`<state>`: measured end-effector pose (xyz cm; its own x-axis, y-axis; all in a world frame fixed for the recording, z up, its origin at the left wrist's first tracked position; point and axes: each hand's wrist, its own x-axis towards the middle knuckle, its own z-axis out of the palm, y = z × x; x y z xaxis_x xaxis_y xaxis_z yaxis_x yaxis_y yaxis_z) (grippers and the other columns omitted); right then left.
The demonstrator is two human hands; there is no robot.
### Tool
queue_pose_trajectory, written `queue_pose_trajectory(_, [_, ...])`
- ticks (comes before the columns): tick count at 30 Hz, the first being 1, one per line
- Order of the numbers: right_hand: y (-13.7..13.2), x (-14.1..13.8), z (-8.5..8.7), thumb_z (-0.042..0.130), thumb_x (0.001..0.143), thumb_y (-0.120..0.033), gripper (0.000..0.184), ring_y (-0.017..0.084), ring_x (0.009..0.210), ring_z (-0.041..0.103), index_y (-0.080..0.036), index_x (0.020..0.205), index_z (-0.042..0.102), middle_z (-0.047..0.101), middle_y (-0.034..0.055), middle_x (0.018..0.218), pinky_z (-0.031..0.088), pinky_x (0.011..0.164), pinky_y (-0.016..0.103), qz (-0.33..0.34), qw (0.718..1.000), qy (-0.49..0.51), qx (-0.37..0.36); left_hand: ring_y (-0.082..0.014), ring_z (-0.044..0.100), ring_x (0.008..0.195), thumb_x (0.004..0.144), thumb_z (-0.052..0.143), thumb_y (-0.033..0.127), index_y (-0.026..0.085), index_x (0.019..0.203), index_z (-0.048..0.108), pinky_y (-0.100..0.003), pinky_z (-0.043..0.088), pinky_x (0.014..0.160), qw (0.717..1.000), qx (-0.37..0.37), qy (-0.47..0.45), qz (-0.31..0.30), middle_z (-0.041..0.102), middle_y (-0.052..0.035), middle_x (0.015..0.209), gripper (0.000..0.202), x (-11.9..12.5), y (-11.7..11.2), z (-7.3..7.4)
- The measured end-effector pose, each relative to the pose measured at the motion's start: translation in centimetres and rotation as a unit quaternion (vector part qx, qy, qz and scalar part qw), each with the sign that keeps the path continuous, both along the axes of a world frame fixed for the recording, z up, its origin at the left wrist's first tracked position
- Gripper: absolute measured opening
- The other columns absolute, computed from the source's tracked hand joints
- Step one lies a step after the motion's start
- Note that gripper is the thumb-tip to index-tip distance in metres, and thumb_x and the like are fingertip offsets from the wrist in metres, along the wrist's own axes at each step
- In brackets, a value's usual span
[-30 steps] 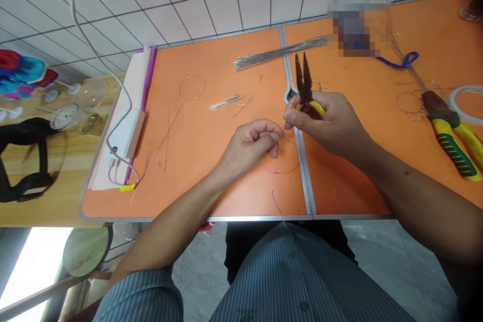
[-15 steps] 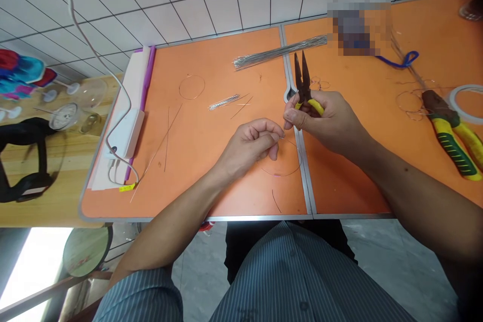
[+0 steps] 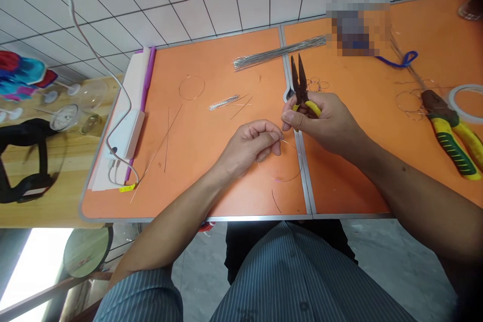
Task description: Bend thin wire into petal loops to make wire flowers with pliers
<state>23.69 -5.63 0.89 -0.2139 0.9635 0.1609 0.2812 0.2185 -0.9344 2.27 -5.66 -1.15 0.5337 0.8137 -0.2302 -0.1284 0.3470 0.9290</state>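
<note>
Bare and passable along the near edge of the tabletop (image 3: 158,186) left of the left hand (image 3: 251,147), blocked by straight wires (image 3: 166,133) and a power strip (image 3: 126,133) toward the left edge, a wire bundle (image 3: 277,53) at the far edge, big pliers (image 3: 451,133) toward the right edge.

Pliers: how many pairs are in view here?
2. The held pliers are in the right hand, tips pointing away from the person. The second pliers lie on the orange table near its right edge. The blurred patch could hide more.
</note>
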Motion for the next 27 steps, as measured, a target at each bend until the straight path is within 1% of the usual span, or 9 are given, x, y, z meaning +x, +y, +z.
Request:
queue_pose_trajectory(4, [0.08, 0.06, -0.31, 0.085, 0.097, -0.059, 0.036, 0.022, 0.074, 0.069, -0.027, 0.090, 0.070, 0.079, 0.0023, 0.080, 0.052, 0.065, 0.036, 0.005, 1.000, -0.006, -0.001, -0.0051, 0.041, 0.047, 0.084, 0.088, 0.030, 0.018, 0.089, 0.072, -0.023, 0.023, 0.045, 1.000, -0.013, -0.008, 0.008, 0.072, -0.0010, 0.071, 0.021, 0.08, 0.04, -0.05])
queue_pose_trajectory(8, [0.14, 0.02, -0.61, 0.084, 0.098, -0.050, 0.028, 0.022, 0.074, 0.069, -0.026, 0.090, 0.070, 0.078, 0.0020, 0.080, 0.052, 0.067, 0.036, 0.006, 1.000, 0.004, -0.002, -0.0049, 0.042, 0.048, 0.082, 0.087, 0.025, 0.017, 0.087, 0.073, -0.022, 0.026, 0.045, 0.999, -0.018, -0.004, 0.026, 0.072, -0.0013, 0.073, 0.017, 0.21, -0.04, 0.14])
queue_pose_trajectory(11, [0.15, -0.02, -0.60, 0.083, 0.097, -0.045, 0.023, 0.021, 0.074, 0.067, -0.026, 0.090, 0.071, 0.077, 0.0013, 0.079, 0.052, 0.068, 0.036, 0.013, 1.000, 0.008, -0.004, -0.0050, 0.043, 0.049, 0.081, 0.087, 0.025, 0.017, 0.085, 0.073, -0.022, 0.028, 0.044, 0.999, -0.022, -0.001, 0.035, 0.070, -0.0011, 0.073, 0.017, 0.29, -0.10, 0.27])
queue_pose_trajectory(15, [0.18, -0.04, -0.37, 0.083, 0.097, -0.043, 0.022, 0.021, 0.075, 0.066, -0.026, 0.088, 0.071, 0.075, 0.0011, 0.079, 0.051, 0.069, 0.036, 0.021, 1.000, 0.002, -0.005, -0.0044, 0.042, 0.049, 0.081, 0.091, 0.029, 0.017, 0.084, 0.073, -0.022, 0.027, 0.044, 0.999, -0.017, 0.001, 0.040, 0.069, -0.0007, 0.076, 0.021, 0.32, -0.08, 0.18])
queue_pose_trajectory(18, [0.20, -0.07, -0.26, 0.082, 0.097, -0.039, 0.020, 0.021, 0.076, 0.066, -0.026, 0.088, 0.070, 0.073, 0.0009, 0.079, 0.050, 0.069, 0.036, 0.020, 1.000, 0.002, -0.004, -0.0039, 0.040, 0.049, 0.080, 0.093, 0.030, 0.017, 0.083, 0.074, -0.022, 0.024, 0.043, 0.999, -0.015, -0.002, 0.040, 0.067, 0.0002, 0.075, 0.024, 0.31, -0.02, 0.06])
queue_pose_trajectory(22, [0.17, -0.13, -0.25, 0.079, 0.097, -0.034, 0.016, 0.020, 0.075, 0.066, -0.025, 0.088, 0.069, 0.073, 0.0009, 0.079, 0.048, 0.069, 0.035, 0.024, 1.000, 0.008, -0.006, -0.0034, 0.038, 0.048, 0.078, 0.092, 0.027, 0.016, 0.083, 0.074, -0.021, 0.022, 0.043, 0.999, -0.022, -0.002, 0.043, 0.065, 0.0009, 0.072, 0.022, 0.34, -0.04, 0.20])
queue_pose_trajectory(27, [0.13, -0.10, -0.30, 0.079, 0.097, -0.032, 0.013, 0.020, 0.075, 0.065, -0.024, 0.090, 0.071, 0.073, 0.0002, 0.078, 0.047, 0.070, 0.034, 0.015, 1.000, 0.011, -0.021, -0.0047, 0.044, 0.050, 0.079, 0.087, 0.024, 0.017, 0.084, 0.075, -0.020, 0.030, 0.044, 0.999, -0.028, 0.008, 0.041, 0.070, -0.0016, 0.076, 0.015, 0.20, -0.10, 0.63])
